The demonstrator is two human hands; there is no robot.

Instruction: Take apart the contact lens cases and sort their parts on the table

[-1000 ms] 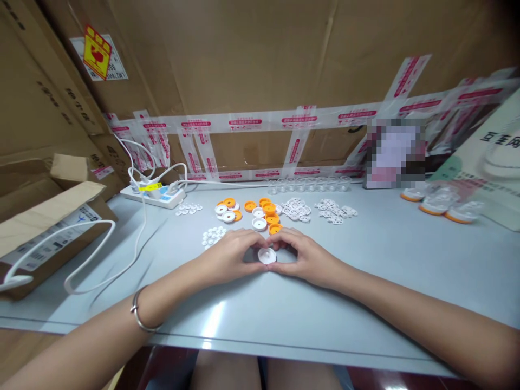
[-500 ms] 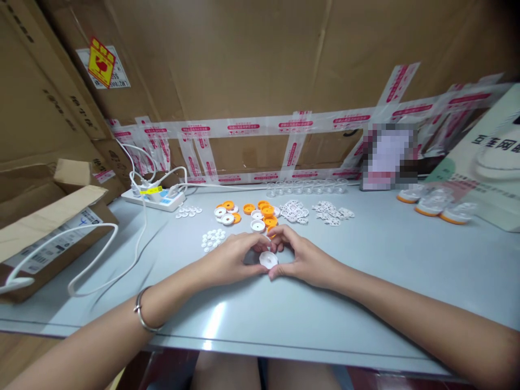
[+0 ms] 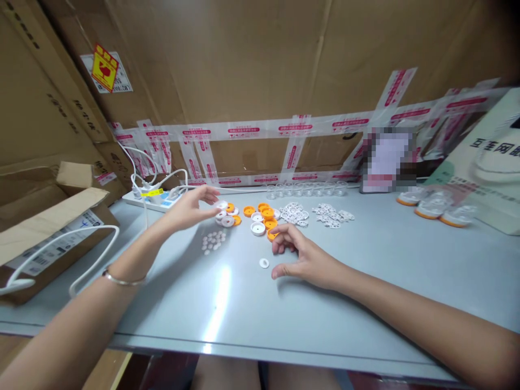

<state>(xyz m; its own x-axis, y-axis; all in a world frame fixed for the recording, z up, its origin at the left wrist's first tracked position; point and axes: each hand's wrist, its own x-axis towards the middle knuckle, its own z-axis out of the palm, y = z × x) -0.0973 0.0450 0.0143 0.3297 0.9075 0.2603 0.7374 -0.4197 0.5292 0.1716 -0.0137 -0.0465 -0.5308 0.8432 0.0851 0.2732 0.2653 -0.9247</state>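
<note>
White disc (image 3: 264, 263) lies just beside the right grip (image 3: 303, 257), wide and empty; left grip (image 3: 187, 209) is at the disc pile (image 3: 227, 221), hold unclear; well rightward, three orange-based pieces (image 3: 434, 207) look assembled, white parts (image 3: 293, 214) lie loose

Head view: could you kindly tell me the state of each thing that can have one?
Left hand: grip unclear
Right hand: open
Small white disc: lying loose
Carton at left: open
Large carton: taped
Power strip: plugs inserted
Clear cups: lined up
Pixelated device: unreadable
</note>
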